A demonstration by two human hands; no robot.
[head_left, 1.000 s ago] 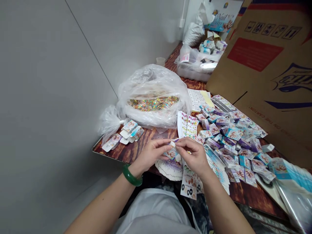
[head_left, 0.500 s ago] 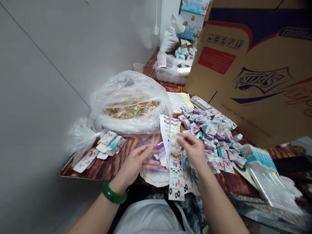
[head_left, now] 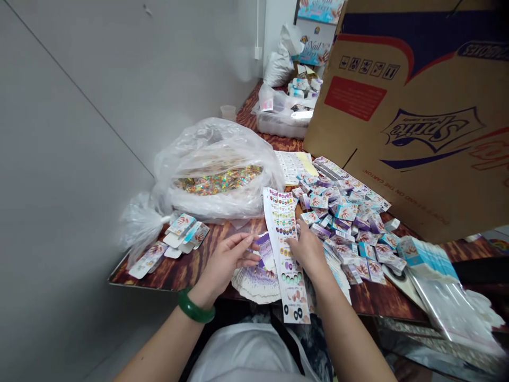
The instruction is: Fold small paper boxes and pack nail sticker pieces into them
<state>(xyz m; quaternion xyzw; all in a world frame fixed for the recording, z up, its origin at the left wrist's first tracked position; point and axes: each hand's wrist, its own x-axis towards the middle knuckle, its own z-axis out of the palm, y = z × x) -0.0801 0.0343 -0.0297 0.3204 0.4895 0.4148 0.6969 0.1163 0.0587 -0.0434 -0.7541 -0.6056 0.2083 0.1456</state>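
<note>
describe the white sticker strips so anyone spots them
Find the translucent plastic bag of multicoloured bits on the brown wood-grain table. From its near right corner, long white paper strips run toward the viewer. Unlike the fanned purple-white cards on their left, they are straight, printed with rows of coloured shapes.

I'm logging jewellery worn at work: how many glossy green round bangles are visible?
1: the bangle circles the wrist of the left hand. I see no others, though some may be hidden.
</note>
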